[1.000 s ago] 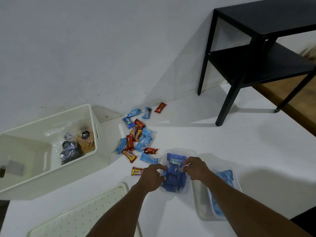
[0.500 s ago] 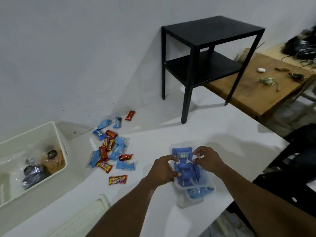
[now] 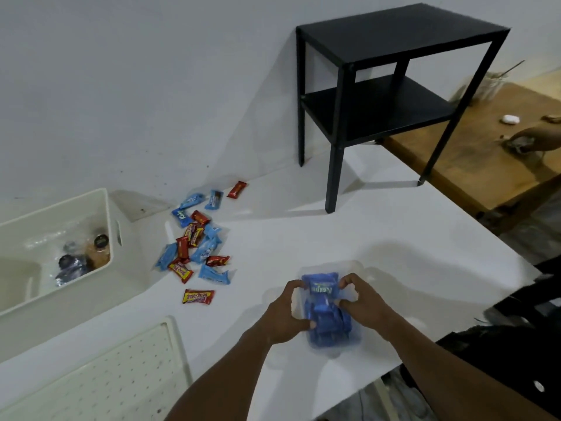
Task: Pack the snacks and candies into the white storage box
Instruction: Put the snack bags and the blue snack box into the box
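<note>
Presently we note our left hand (image 3: 285,314) and right hand (image 3: 362,305) both clasping 1 clear tub of blue wafer packets (image 3: 329,323) on the white table (image 3: 394,238).

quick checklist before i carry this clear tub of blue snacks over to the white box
1. Both hands on the tub: left hand and right hand grip the sides of the clear tub. Ok.
2. Tub closed: cannot tell whether a lid is on.
3. Room in the white storage box: a few dark jars sit in one corner, the rest looks free. Ok.
4. Path to the box: loose candies lie between tub and box; lift over them. Ok.
5. Box open: its perforated lid lies on the table. Ok.
</note>
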### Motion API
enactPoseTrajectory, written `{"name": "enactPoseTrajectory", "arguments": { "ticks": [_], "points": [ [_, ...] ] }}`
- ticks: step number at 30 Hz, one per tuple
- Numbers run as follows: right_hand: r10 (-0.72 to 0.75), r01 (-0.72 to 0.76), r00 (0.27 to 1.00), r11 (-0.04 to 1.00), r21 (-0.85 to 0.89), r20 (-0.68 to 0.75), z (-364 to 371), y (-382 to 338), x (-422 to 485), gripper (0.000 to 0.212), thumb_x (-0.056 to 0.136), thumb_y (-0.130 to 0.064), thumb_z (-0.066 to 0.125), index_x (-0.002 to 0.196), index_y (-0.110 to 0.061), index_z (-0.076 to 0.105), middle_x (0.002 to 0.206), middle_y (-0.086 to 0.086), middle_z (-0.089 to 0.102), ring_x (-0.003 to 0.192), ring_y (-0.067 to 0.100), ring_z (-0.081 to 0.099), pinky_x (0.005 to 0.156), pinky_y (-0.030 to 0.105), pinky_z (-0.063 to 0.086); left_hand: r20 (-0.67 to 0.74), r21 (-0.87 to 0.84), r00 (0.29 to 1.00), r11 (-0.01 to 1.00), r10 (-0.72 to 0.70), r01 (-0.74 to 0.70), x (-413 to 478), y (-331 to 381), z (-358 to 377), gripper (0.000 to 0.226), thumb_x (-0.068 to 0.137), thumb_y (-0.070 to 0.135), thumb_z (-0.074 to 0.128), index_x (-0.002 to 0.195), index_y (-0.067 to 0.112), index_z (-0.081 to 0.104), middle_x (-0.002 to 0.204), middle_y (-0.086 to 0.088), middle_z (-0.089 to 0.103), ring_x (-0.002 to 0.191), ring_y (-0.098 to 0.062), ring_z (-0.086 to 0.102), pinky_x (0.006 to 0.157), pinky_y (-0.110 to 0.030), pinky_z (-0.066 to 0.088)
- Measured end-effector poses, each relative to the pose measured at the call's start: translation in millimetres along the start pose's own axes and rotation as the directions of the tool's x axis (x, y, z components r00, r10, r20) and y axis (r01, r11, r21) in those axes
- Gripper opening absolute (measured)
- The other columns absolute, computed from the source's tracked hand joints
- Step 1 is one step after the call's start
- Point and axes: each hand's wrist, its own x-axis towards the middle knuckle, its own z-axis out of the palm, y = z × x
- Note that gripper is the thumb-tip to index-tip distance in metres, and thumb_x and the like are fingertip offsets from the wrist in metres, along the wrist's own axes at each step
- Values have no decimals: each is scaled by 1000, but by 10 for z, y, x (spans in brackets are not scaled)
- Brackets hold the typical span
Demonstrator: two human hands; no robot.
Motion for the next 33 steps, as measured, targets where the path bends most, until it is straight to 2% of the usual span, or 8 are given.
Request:
{"name": "enactPoseTrajectory", "arguments": {
  "ticks": [3,8,14,18,21,25,31,33],
  "points": [
    [26,-30,999,997,68,46,8,4,10,21,88,-13,64,106,-16,53,84,0,53,64,12,50,41,15,37,108,-190,989,975,-98,118,-18,54,67,101,75,30,78,147,52,11,141,6,41,123,-25,51,71,-34,56],
    [29,-37,997,994,104,76,-24,-155,46,20,84,-16,67,97,-26,56,91,11,67,70,25,63,46,25,45,57,-242,993,963,-105,115,-59,64,23,102,73,25,76,149,52,13,144,-11,46,98,-18,56,66,-33,54],
    [-100,81,980,990,117,174,104,-1071,153,22,92,-17,63,111,-14,53,90,5,61,71,14,60,47,15,47,-78,-256,991,963,-109,86,-356,128,-730,99,80,16,78,150,48,16,111,-6,62,86,-19,59,71,-36,54],
    [-165,141,956,984,111,242,410,-1858,245,19,91,-21,63,108,-24,53,99,11,64,89,27,67,73,45,60,-183,-253,977,966,-108,60,-679,56,-1507,100,77,19,81,149,51,19,125,-5,58,99,-23,63,83,-41,57],
    [-227,207,940,973,101,255,784,-2526,295,17,87,-24,65,97,-35,55,100,16,68,96,33,68,76,56,59,-273,-250,960,968,-60,-11,-1036,-55,-2162,101,75,15,83,150,44,21,133,-4,56,105,-19,62,82,-32,59],
    [-369,362,890,929,79,266,1442,-3486,276,20,83,-25,66,96,-34,54,104,13,67,96,32,67,82,49,57,-366,-260,927,965,-85,-14,-1657,-294,-3098,96,76,17,82,148,48,26,91,1,66,76,-15,65,69,-32,57],
    [-531,530,795,843,92,292,2524,-4855,197,24,88,-29,65,106,-27,50,79,5,56,59,20,52,46,28,43,-543,-240,835,969,-85,-58,-2433,-848,-4425,98,73,13,84,146,49,29,87,-10,67,73,-18,63,68,-35,54],
    [-555,544,769,829,132,318,2907,-5172,176,27,87,-26,65,109,-28,49,83,0,56,65,17,55,49,28,45,-581,-224,807,974,-103,-37,-2648,-1064,-4759,97,75,13,83,146,51,28,84,-7,64,75,-20,60,69,-37,52]
  ]
}}
